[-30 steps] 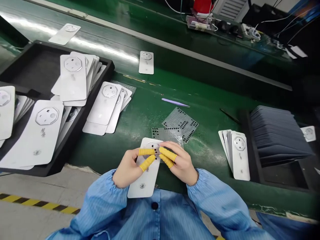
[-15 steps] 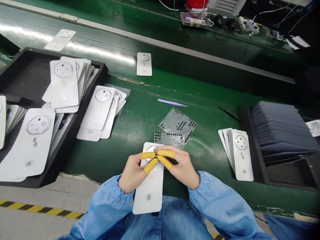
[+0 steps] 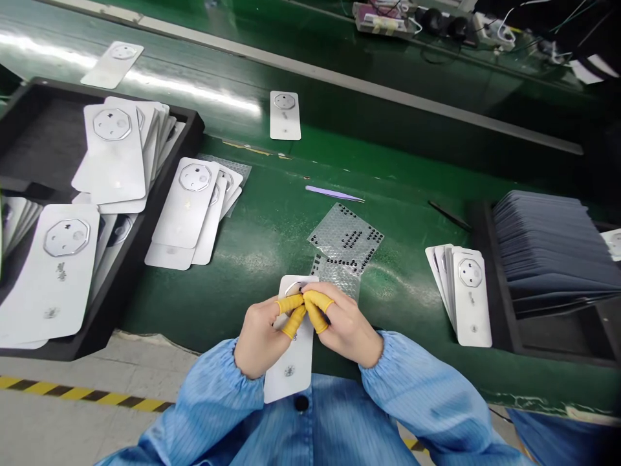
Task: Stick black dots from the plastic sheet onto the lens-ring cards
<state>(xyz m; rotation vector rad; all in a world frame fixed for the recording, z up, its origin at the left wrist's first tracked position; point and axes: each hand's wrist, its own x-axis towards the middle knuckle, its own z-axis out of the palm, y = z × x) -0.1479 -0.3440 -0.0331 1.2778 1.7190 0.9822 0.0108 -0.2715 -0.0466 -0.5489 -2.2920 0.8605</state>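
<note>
**Bunching fingertips over one white panel at the desk's front edge**

At the left edge of the desk (image 3: 257, 239), find a black tray (image 3: 39, 142), loaded with panels (image 3: 68, 265); just right of it, a loose stack (image 3: 182, 210). Mid-way along the front edge, see the white panel (image 3: 288, 372), overhanging a little, with left hand (image 3: 262, 336) and right hand (image 3: 347, 323) meeting over its far end. Drawn closed at the yellow-covered tips, in both cases; cannot tell of anything pinched between. Beyond, towards the desk's middle, note clear film sheets (image 3: 330, 226) with black dots, then purple tweezers (image 3: 334, 193). Near the front right corner, find a fanned stack (image 3: 471, 307) beside a box of grey dividers (image 3: 548, 239).

Judging from three dark dots on the top panel of that fanned stack, probably done there; apparently partway on the panel under the fingers, with plenty left in and beside the tray.

Compared with half a second ago, closed up tighter at the fingertips, now largely hiding the dark spots visible there earlier.
</note>
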